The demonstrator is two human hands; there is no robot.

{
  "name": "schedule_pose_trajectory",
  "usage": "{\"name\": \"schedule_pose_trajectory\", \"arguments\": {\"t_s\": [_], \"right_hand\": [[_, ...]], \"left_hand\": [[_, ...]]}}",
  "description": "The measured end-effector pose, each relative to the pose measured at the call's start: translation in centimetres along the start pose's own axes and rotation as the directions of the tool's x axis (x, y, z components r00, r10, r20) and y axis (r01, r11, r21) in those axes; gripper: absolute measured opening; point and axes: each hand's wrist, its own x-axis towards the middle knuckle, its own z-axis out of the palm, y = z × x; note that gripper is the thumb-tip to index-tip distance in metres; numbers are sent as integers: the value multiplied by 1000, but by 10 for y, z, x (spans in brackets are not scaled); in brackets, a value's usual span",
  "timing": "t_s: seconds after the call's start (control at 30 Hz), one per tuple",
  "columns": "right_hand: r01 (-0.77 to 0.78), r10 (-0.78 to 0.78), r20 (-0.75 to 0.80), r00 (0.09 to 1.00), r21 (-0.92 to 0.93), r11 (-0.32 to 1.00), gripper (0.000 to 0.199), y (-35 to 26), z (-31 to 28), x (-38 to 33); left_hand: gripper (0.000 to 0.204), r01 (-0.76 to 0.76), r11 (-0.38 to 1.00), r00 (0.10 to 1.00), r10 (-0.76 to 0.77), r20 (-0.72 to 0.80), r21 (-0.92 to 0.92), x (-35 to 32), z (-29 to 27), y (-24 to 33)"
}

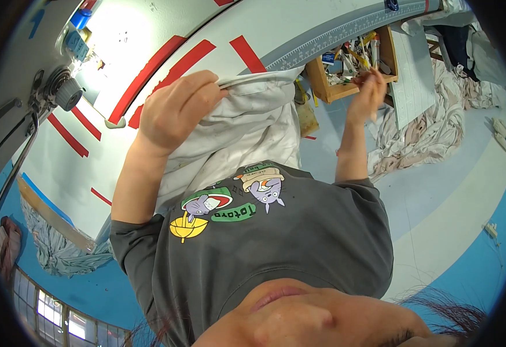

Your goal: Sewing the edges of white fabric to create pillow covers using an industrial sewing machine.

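Here's the left hand (177, 110), closed tight on the folded upper edge of a white, faintly smudged cloth (250, 113), which spreads from the table's edge down over the lap. It looks light, soft and limp to me, hardly slippery or fragile; that doubled edge seems the surest hold, since the loose middle would just bunch. Over to the right hand (370, 95): off the cloth, fingers loosely half-curled beside an open, tan wooden box (337, 92) of jumbled small tools. Whether anything small sits between those fingertips, I can't tell. Beyond, the smooth white tabletop (221, 62) carries red tape strips (247, 55), with a ribbed, grey machine knob (69, 94) at left and crumpled pale fabric (432, 130) heaped at right.
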Motion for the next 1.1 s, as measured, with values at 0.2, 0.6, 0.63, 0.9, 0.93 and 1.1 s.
{"name": "schedule_pose_trajectory", "arguments": {"t_s": [0.2, 0.6, 0.63, 0.9, 0.93, 1.1], "right_hand": [[349, -36, 357, 933, -880, 322, 49, 117, -78, 11], [320, -17, 326, 945, -913, 253, 51, 133, -70, 24], [280, 18, 293, 956, -928, 246, 47, 133, -66, 23], [514, -365, 363, 858, -616, 597, 38, 5, -3, 5], [493, -350, 379, 857, -403, 771, 36, -22, 11, -2], [705, -637, 603, 480, 167, 689, 34, -126, 78, -30]], "left_hand": [[23, 152, 984, 988, -151, 20, -96, 5, -2, 3], [26, 257, 959, 966, -260, -8, -119, 7, 0, 7], [26, 254, 960, 966, -257, -11, -119, 6, 0, 7], [23, 339, 914, 939, -343, 24, -221, 7, 0, 5], [23, 318, 921, 945, -326, 4, -227, 7, 0, 5], [23, 357, 908, 933, -338, 121, -217, 5, -5, 6]]}}
